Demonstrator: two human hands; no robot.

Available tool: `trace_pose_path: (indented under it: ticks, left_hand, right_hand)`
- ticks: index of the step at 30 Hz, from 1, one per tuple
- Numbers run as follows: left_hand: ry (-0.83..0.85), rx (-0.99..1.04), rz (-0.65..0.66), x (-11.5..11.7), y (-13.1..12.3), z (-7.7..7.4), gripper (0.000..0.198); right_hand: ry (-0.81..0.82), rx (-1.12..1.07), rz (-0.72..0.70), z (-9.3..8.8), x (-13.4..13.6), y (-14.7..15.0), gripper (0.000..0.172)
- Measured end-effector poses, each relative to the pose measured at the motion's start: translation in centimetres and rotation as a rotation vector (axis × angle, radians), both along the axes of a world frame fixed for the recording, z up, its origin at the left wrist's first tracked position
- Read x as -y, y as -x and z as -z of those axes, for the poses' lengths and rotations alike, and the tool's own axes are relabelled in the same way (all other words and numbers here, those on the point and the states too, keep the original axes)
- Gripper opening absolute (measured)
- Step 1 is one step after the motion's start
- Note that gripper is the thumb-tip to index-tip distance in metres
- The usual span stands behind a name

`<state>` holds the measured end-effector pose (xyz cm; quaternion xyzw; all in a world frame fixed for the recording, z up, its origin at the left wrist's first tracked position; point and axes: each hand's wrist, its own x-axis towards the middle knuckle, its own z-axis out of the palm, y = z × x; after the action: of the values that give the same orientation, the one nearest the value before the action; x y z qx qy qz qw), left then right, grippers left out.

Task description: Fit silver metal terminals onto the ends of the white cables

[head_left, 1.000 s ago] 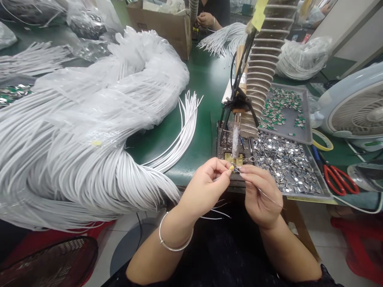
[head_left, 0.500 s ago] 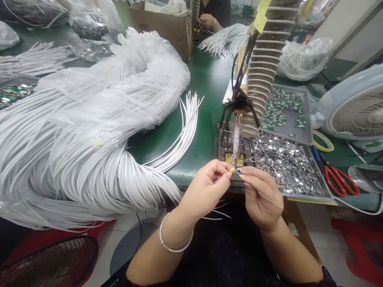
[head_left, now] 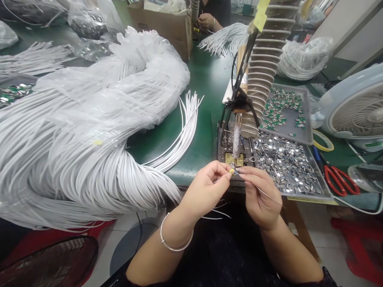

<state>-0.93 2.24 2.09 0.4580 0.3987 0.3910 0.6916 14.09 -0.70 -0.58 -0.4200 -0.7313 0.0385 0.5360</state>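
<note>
My left hand (head_left: 206, 189) and my right hand (head_left: 259, 195) meet fingertip to fingertip just below the tip of a mounted soldering iron (head_left: 236, 137). The left hand pinches a thin white cable end with a small metal part at its tip (head_left: 231, 171). The right hand pinches a fine solder wire (head_left: 269, 196) that trails down to the right. Both hands are closed in a pinch at the near edge of the green table (head_left: 206, 79).
A huge bundle of white cables (head_left: 74, 159), partly in clear plastic, fills the left. Trays of small metal parts (head_left: 284, 159) and green pieces (head_left: 278, 109) lie right, with red scissors (head_left: 341, 179), a tape roll (head_left: 322, 140) and a fan (head_left: 356, 107). Another person's hands (head_left: 206, 20) work behind a cardboard box (head_left: 164, 24).
Almost nothing differs. Both hands have dropped very slightly and stay pinched together under the iron.
</note>
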Motion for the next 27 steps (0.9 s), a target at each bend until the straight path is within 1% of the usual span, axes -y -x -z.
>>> trace_pose_path:
  ticks: [8, 18, 27]
  left_hand:
    - [0.016, 0.011, -0.027, -0.15, -0.08, 0.14, 0.013]
    - [0.01, 0.037, -0.048, -0.32, -0.14, -0.46, 0.013]
    - [-0.026, 0.043, -0.055, -0.24, -0.07, -0.55, 0.012]
  right_hand:
    - [0.004, -0.011, -0.003, 0.07, -0.3, 0.12, 0.029]
    - [-0.045, 0.026, 0.043, -0.37, -0.54, 0.33, 0.028]
    - [-0.051, 0.029, 0.034, -0.6, -0.46, 0.34, 0.029]
